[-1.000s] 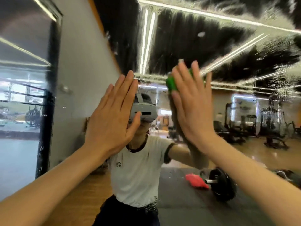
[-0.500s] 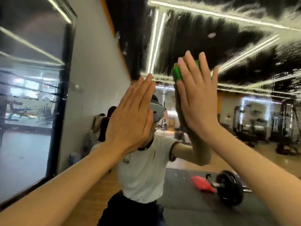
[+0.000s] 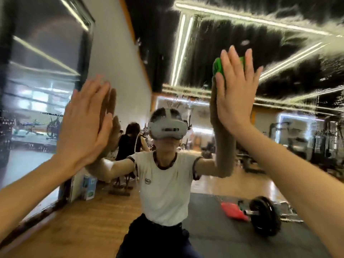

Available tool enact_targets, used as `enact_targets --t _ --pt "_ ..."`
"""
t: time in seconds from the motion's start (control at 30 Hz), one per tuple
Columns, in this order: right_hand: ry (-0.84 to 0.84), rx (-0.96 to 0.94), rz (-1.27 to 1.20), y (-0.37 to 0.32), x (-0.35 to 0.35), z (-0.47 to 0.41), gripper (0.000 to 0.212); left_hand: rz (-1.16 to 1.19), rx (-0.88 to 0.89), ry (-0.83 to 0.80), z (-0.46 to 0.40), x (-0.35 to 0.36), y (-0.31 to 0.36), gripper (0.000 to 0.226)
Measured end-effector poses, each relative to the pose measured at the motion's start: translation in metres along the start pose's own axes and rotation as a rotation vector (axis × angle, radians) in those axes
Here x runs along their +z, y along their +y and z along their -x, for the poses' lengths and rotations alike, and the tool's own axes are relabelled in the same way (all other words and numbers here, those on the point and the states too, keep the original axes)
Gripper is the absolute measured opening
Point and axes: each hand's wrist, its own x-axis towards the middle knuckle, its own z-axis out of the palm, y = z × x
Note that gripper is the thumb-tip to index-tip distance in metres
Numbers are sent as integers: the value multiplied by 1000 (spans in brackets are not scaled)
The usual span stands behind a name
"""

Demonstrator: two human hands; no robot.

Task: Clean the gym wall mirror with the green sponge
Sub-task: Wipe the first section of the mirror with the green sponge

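The wall mirror [image 3: 214, 43] fills the view, and its upper part is streaked with wet smears and foam. My right hand [image 3: 235, 90] lies flat with straight fingers and presses the green sponge [image 3: 217, 67] against the glass at the upper right. Only the sponge's left edge and a corner between my fingers show; my palm hides the rest. My left hand [image 3: 84, 125] is flat on the mirror at the left, fingers straight, holding nothing. Both hands' reflections meet them on the glass.
The mirror's dark frame edge [image 3: 55, 203] runs down the left beside another glass panel [image 3: 37, 90]. Reflected in the mirror are a person in a white shirt [image 3: 163, 187], a barbell [image 3: 264, 215], a red object [image 3: 233, 211] and gym machines [image 3: 307, 142].
My right hand has slid the sponge to the right across the glass. My left hand has moved left and away from the right hand. The view has shifted.
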Motion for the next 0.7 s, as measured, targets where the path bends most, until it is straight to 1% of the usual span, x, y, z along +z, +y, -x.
enact_targets --t 0.03,0.07,0.17,0.23,0.27,0.3,0.33,0.4,0.47,0.5,0.53,0.57,0.6,0.7 --pt "-11 -19 -7 -9 3 16 51 -13 -8 -6 1 2 -5 65" --pt "-41 -92 -10 -16 4 41 49 -30 -8 -14 3 5 -8 65" --pt "-211 -490 13 -26 -5 132 45 -47 6 -12 5 12 -13 66" --pt "-279 -712 34 -15 -13 145 42 -39 11 -15 5 11 -15 67" --pt "-298 -764 40 -10 -14 132 43 -38 15 -14 5 11 -16 67" --pt "-290 -756 53 -7 -12 111 45 -38 20 -10 5 11 -16 67" --pt "-259 -677 50 -7 -7 84 47 -40 26 -3 6 11 -16 67" --pt "-153 -379 -4 -13 1 25 47 -47 34 10 7 12 -16 66" --pt "-29 -108 -22 -29 9 -13 48 -44 32 15 7 13 -17 66" --pt "3 -34 -19 -39 13 -15 49 -40 27 12 7 13 -18 66" --pt "10 -11 -10 -49 17 -5 49 -37 22 7 7 14 -18 67" --pt "-6 -42 3 -57 20 15 48 -36 19 5 7 14 -19 67" --pt "-38 -123 10 -63 19 44 49 -37 20 5 6 15 -20 67" --pt "-203 -478 33 -66 5 136 48 -37 31 14 6 15 -19 67"
